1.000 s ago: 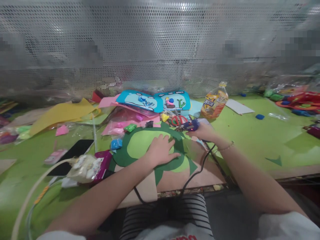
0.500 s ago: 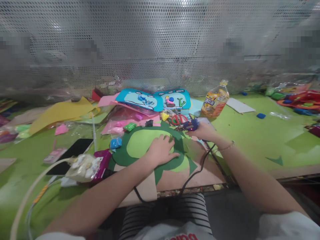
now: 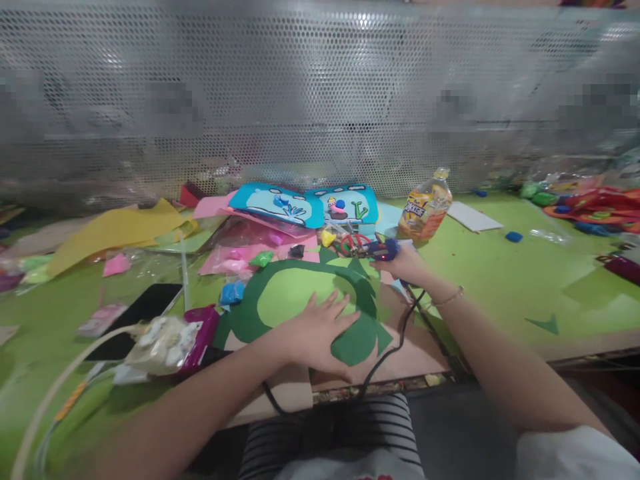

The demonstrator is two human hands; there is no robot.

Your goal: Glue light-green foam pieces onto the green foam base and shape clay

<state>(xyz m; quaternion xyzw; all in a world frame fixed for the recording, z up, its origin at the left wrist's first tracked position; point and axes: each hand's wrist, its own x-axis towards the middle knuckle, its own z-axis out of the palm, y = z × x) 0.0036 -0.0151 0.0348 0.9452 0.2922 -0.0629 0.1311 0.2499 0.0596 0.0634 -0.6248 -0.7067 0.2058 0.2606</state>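
Observation:
My left hand (image 3: pixel 323 333) lies on a layered green paper cutout (image 3: pixel 280 290), a light green oval inside a dark green jagged border. Its fingers are spread out and it grips nothing. Beyond the cutout's right side, my right hand (image 3: pixel 404 263) is closed around a dark blue glue gun (image 3: pixel 383 250) with a small red light and a black cord (image 3: pixel 385 353) trailing toward the table's front edge. Red-handled scissors (image 3: pixel 354 244) lie just left of the glue gun, beside a yellow clay packet (image 3: pixel 327 238).
Behind stand blue paper pictures (image 3: pixel 280 205) and an orange drink bottle (image 3: pixel 425 207), before a perforated metal screen (image 3: pixel 320 87). On the left are a phone (image 3: pixel 137 317), a power bank with cables (image 3: pixel 200 337) and a yellow sheet (image 3: pixel 120 230). A dark green scrap (image 3: pixel 547 323) lies right.
My left hand has slid toward me over the cutout, its fingers spread wider. The cutout's near right edge looks shifted. The glue gun stays in my right hand, and the view has moved slightly.

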